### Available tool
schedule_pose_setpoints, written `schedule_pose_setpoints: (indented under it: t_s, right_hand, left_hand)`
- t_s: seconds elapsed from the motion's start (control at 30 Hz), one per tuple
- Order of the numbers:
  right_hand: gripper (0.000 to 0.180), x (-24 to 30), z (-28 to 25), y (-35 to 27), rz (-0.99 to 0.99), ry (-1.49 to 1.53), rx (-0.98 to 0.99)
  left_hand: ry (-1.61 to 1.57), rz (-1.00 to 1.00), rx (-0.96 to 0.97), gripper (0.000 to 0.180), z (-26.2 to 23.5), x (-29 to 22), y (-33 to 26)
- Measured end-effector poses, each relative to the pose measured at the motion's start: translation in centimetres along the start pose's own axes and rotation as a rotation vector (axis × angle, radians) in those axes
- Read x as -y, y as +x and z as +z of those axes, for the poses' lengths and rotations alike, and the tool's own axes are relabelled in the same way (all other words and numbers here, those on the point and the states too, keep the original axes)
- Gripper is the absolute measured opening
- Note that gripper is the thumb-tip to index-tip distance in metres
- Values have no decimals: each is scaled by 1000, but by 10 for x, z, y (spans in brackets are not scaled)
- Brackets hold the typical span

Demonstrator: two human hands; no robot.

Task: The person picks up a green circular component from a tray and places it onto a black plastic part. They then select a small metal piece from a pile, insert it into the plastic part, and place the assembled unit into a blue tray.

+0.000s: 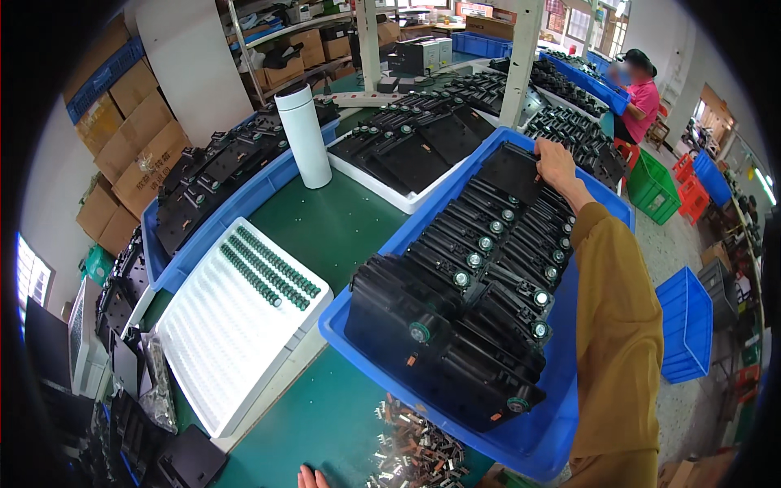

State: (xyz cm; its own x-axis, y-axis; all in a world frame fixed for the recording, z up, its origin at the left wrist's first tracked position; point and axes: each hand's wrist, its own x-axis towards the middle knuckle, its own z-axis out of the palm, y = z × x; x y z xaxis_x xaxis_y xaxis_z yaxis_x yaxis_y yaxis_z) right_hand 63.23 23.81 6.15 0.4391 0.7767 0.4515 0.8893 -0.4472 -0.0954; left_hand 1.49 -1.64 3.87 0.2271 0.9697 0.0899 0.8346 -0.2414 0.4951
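My right hand reaches out in a mustard sleeve to the far end of a blue bin. Its fingers close on the top edge of a black plastic part at the back of the stack. The bin is packed with overlapping black parts, each with a small round green-and-silver fitting. My left hand shows only as fingertips at the bottom edge, resting flat on the green table next to a heap of small metal pieces. It holds nothing.
A white dimpled tray with two rows of green parts lies to the left. A white cylinder stands upright behind it. More bins and a white tray of black parts fill the back. A seated person in pink works at far right. Blue and green crates stand on the floor.
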Motion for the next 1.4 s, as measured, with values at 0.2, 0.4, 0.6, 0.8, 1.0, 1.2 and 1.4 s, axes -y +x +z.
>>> schedule_pose_setpoints:
  t_s: [0.2, 0.4, 0.6, 0.8, 1.0, 1.2, 1.4]
  right_hand:
    - [22, -1, 16, 8, 29, 16, 54]
    - [16, 28, 4, 0, 134, 4, 53]
    - [32, 31, -4, -4, 85, 13, -113]
    - [36, 34, -61, 12, -60, 153, -61]
    - [35, 156, -205, -29, -450, 650, 119]
    - [29, 334, -282, -173, -813, 800, 514]
    - [43, 477, -228, -291, -1170, 869, 807]
  left_hand:
    - [37, -25, 56, 74, 0, -2, 0]
    - [17, -35, 46, 74, 1, -6, 2]
    - [49, -18, 2, 71, 3, -1, 1]
    - [51, -8, -27, 74, 7, 5, -3]
    - [7, 37, -111, 72, 13, 8, -6]
    - [8, 36, -207, 67, 27, 15, -4]
    - [22, 57, -251, 60, 35, 22, -13]
